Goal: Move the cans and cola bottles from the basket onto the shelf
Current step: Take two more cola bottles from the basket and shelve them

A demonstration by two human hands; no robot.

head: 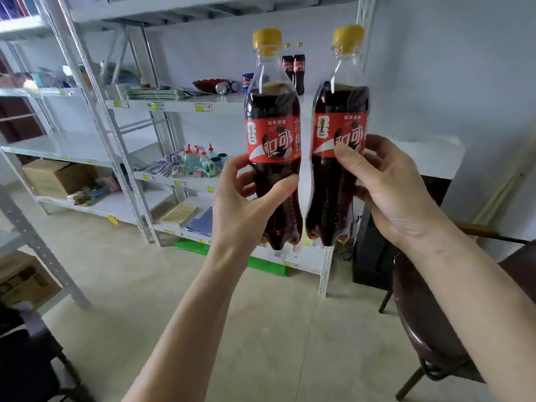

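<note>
Yellow caps top both cola bottles we carry, one in each of our hands, raised in mid-air in front of the shelf [223,103]. Our left hand [246,204] wraps the lower body of the left bottle [274,140], thumb across the front just below the red label. Our right hand [397,195] clasps the right bottle [339,134], thumb pressed on the label. Both hands are closed firmly on their bottles; neither is released.

Each bottle stands nearly upright, long axis vertical, cap up and base down. The left one is almost plumb; the right one leans slightly, cap tipped to the right. Their lower bodies are just beside each other; we cannot tell whether they touch.

Two more bottles [293,68] already stand on the shelf, with cans [232,86] just left of them, one lying on its side. We cannot see the basket.

To place well, we should, in our judgement, keep the bottles vertical, clear the shelf edge, set each base flat in bare space beside the standing pair, and let go only once each rests steadily.
</note>
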